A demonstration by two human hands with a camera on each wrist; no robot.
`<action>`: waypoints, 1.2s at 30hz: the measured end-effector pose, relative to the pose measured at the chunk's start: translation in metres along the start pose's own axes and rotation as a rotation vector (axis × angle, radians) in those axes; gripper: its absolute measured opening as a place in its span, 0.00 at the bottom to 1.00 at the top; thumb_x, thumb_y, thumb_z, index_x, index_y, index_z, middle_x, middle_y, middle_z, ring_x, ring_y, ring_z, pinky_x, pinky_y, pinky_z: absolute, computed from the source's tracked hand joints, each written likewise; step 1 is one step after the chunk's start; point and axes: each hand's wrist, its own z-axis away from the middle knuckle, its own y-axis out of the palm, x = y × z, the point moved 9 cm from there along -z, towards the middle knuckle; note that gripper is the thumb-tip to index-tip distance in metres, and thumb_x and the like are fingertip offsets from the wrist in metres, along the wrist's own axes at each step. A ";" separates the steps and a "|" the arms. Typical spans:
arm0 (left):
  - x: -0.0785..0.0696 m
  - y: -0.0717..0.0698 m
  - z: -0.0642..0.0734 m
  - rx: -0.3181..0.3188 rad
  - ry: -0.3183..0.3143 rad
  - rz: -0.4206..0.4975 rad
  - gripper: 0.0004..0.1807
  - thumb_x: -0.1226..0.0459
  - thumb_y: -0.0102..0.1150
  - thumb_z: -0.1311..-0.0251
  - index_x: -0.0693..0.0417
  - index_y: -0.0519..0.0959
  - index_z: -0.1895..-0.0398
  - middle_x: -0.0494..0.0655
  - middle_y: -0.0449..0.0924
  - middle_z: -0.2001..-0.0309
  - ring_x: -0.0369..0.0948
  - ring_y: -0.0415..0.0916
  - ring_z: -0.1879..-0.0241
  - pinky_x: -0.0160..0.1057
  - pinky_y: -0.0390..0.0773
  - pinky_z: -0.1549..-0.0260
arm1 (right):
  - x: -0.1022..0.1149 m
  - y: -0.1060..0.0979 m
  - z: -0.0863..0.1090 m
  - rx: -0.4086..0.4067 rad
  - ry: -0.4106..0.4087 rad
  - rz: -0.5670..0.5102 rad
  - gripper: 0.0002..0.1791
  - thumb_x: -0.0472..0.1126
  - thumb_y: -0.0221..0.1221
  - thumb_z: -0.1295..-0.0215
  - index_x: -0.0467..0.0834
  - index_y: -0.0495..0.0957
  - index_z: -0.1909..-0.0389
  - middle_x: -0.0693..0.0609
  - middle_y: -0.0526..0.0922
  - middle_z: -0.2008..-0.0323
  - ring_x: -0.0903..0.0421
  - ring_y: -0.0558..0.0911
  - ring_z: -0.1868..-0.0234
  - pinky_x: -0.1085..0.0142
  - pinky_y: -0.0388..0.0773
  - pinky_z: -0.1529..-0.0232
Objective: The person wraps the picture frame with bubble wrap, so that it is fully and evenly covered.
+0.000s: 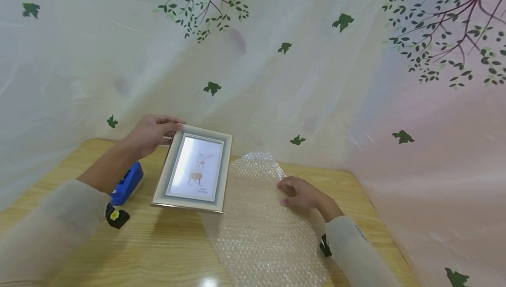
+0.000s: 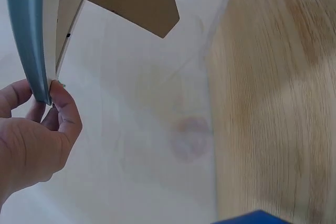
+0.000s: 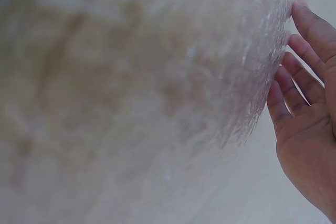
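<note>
My left hand pinches a picture frame by its upper left corner and holds it tilted above the table. In the left wrist view, thumb and fingers grip the frame's edge, and a brown back stand juts out behind. To the right lies a sheet of bubble wrap, whose far end rises near the wall. My right hand is at its right edge. In the right wrist view, loosely extended fingers touch the bubble wrap.
A blue object, possibly a tape dispenser, sits on the wooden table behind my left forearm. A pale cloth wall printed with leaves and branches rises at the table's far edge and along the right side.
</note>
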 end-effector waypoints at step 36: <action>0.045 0.121 -0.022 0.103 -0.064 0.190 0.14 0.66 0.59 0.28 0.68 0.79 0.46 0.48 0.85 0.61 0.41 0.82 0.62 0.39 0.84 0.61 | 0.007 -0.006 0.006 0.043 -0.037 -0.020 0.32 0.41 0.70 0.35 0.36 0.72 0.33 0.39 0.74 0.33 0.37 0.70 0.30 0.42 0.67 0.31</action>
